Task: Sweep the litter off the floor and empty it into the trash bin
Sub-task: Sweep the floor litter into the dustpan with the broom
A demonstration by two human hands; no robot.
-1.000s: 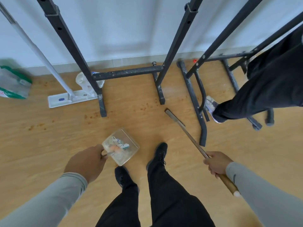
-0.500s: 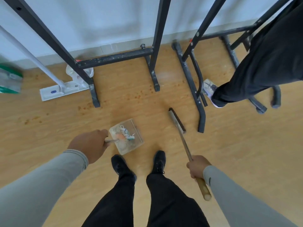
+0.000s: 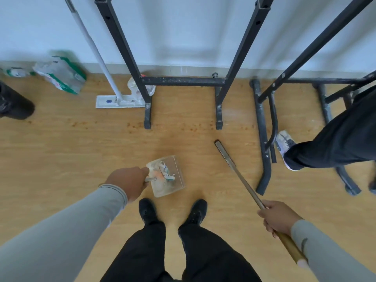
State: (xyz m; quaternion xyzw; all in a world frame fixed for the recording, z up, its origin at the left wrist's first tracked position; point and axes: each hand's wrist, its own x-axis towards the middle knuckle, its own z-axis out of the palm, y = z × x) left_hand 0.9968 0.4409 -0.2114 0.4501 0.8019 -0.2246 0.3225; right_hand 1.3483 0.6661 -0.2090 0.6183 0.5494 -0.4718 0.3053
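Observation:
My left hand (image 3: 128,181) grips the short metal handle of a clear plastic dustpan (image 3: 179,181), held above the wooden floor just ahead of my shoes. Crumpled litter (image 3: 164,174), white with orange and teal, lies inside the pan. My right hand (image 3: 277,217) grips the wooden handle of a broom (image 3: 240,176); its narrow dark head (image 3: 220,148) points away to the upper left, close to the floor. A black round container (image 3: 14,104), possibly the trash bin, shows at the left edge.
Black metal rack frames (image 3: 183,81) stand against the white wall ahead. A flat white mop (image 3: 120,101) leans there, with plastic bags (image 3: 61,75) to its left. Another person's dark trouser leg and white shoe (image 3: 284,146) stand at the right, among the frame feet.
The view has swung left, bringing the bags and black container into sight. The dustpan with litter stays in my left hand and the broom in my right, both held much the same.

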